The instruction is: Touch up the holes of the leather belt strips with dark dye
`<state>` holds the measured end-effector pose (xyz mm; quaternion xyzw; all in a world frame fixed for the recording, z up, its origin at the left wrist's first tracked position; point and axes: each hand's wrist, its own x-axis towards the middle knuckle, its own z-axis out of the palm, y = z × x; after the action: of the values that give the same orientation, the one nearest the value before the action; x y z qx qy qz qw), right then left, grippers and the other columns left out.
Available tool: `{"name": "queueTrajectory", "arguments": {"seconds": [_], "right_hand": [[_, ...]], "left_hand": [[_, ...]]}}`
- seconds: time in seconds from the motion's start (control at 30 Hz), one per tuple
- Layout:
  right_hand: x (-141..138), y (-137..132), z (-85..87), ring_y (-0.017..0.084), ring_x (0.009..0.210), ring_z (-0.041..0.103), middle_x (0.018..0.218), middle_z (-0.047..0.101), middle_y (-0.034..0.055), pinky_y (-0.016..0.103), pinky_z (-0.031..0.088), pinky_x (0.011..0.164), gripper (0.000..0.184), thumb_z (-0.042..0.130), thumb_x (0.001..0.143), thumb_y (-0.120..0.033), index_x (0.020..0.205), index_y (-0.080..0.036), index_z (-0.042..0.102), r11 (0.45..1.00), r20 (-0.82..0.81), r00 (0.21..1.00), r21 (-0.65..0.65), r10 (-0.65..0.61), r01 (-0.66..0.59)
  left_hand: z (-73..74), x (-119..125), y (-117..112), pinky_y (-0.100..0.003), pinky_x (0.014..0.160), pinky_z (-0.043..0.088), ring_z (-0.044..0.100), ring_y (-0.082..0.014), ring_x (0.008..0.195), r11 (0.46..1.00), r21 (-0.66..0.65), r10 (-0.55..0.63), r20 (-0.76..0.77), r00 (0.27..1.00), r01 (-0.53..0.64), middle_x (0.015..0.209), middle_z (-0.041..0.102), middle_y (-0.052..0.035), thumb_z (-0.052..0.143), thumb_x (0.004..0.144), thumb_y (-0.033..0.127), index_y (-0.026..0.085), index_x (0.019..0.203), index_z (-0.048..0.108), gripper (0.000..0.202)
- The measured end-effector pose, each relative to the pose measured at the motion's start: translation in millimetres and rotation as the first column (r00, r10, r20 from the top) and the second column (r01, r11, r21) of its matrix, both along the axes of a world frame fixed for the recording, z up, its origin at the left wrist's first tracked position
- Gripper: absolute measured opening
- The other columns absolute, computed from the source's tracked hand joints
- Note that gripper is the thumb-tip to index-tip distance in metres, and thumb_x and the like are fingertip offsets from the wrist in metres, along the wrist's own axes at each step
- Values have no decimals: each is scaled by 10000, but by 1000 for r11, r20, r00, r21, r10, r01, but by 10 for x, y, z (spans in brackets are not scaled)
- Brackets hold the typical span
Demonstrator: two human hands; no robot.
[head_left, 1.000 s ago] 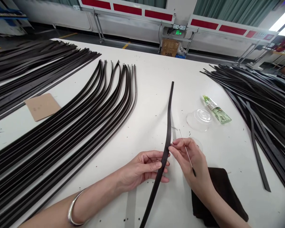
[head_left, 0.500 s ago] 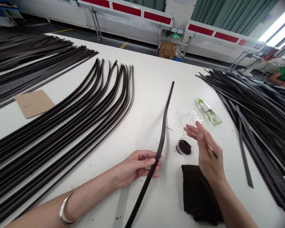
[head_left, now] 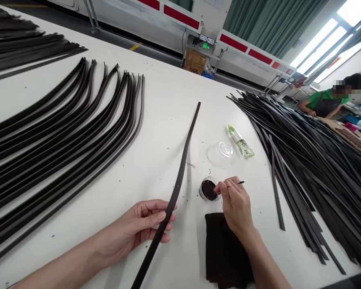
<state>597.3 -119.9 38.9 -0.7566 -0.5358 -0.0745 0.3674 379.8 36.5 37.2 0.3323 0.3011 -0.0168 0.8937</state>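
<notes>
Dark strip (head_left: 182,164) held beside an open cup (head_left: 201,192)

The left hand (head_left: 141,222) pinched the strip between thumb and fingers, to the left of the cup, and the strip's far end reached past the cup over the tabletop (head_left: 165,100). The right hand (head_left: 237,202) was at the cup's right side, thumb and forefinger drawn together by the dark contents (head_left: 209,189); whether they gripped a piece from it could not be told. That hand also kept a thin tool (head_left: 237,183), its black end pointing away from the cup.

Work on the held strip seemed under way rather than finished, with the cup uncovered and the fingertips at it. More strips lay well left of the cup in neat rows (head_left: 78,140) and well right of it in a loose heap (head_left: 303,160); which were done and which were left could not be judged.

A clear lid (head_left: 225,150) lay just beyond the cup, with a green tube (head_left: 241,142) farther out to the right; its label was printed but unreadable. A dark cloth (head_left: 224,249) lay on the cup's near side. Far beyond the cup, a cardboard box (head_left: 195,62) read "KARL", below a lit green sign (head_left: 206,46) with an arrow.
</notes>
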Motion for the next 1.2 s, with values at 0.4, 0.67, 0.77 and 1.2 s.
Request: {"name": "queueTrajectory", "arguments": {"seconds": [0.4,0.67,0.77,1.2], "right_hand": [[7,26,-56,162,726,508,670,599,20,315,440,655,271,453,977,-208,741,-194,587,999,39,999,-36,3,-1],[-102,-64,135,153,721,578,747,645,30,306,463,666,356,405,999,-331,757,-190,625,968,-396,901,92,-179,233],[-138,-54,177,159,707,594,748,654,48,303,479,652,393,443,975,-426,771,-170,659,947,-650,742,108,-162,301],[-628,62,234,157,742,613,773,647,33,325,470,701,341,372,1002,-247,785,-184,628,974,-489,869,222,69,47]], "left_hand": [[15,5,7,-311,720,592,619,-150,747,1000,6,-27,17,999,27,862,691,-53,765,793,253,172,938,743,168],[27,-10,26,-335,781,594,648,-154,776,998,-25,-48,27,998,49,897,713,-58,778,782,232,177,924,746,156],[15,-26,26,-360,833,583,651,-169,831,998,-20,-60,43,997,61,918,710,-61,754,806,234,177,961,739,166],[-25,-27,-12,-452,928,547,640,-179,886,997,-48,-55,203,978,66,967,691,-84,737,797,125,145,1021,724,225]]}}
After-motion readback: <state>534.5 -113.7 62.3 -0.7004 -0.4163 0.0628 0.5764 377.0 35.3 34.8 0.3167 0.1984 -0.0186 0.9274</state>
